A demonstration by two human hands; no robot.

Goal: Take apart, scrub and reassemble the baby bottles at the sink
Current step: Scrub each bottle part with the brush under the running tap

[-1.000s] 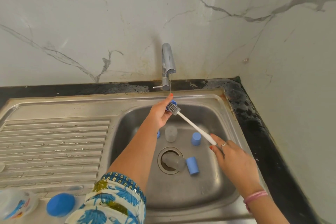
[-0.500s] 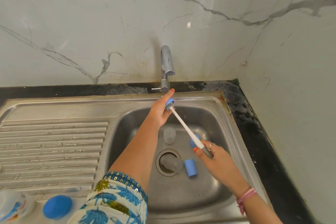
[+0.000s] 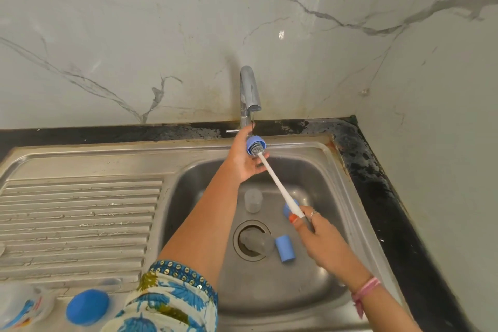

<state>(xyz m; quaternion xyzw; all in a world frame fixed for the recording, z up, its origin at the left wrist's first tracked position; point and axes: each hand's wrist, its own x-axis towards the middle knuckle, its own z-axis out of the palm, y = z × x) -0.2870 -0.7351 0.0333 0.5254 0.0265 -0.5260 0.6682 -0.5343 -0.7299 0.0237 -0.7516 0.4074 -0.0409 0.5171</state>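
My left hand [image 3: 244, 160] holds a small blue bottle ring [image 3: 256, 143] just under the tap [image 3: 249, 94], where a thin stream of water falls. The grey bristle head of a white-handled bottle brush [image 3: 279, 184] sits inside the ring. My right hand [image 3: 320, 240] grips the brush's handle end over the sink basin [image 3: 269, 291]. In the basin lie a clear cap [image 3: 253, 200], a blue part [image 3: 285, 248] beside the drain, a clear part [image 3: 256, 243] over the drain and another blue part [image 3: 287, 209] partly hidden by the brush.
A ridged steel draining board [image 3: 78, 218] lies to the left. At its near edge stand a blue dome cap [image 3: 87, 307] and a clear printed bottle [image 3: 20, 308]. A black counter strip [image 3: 377, 183] and marble walls close the back and right.
The brush head has gone from beside the blue ring into it. My left hand has risen closer to the tap, and my right hand has followed up and left.
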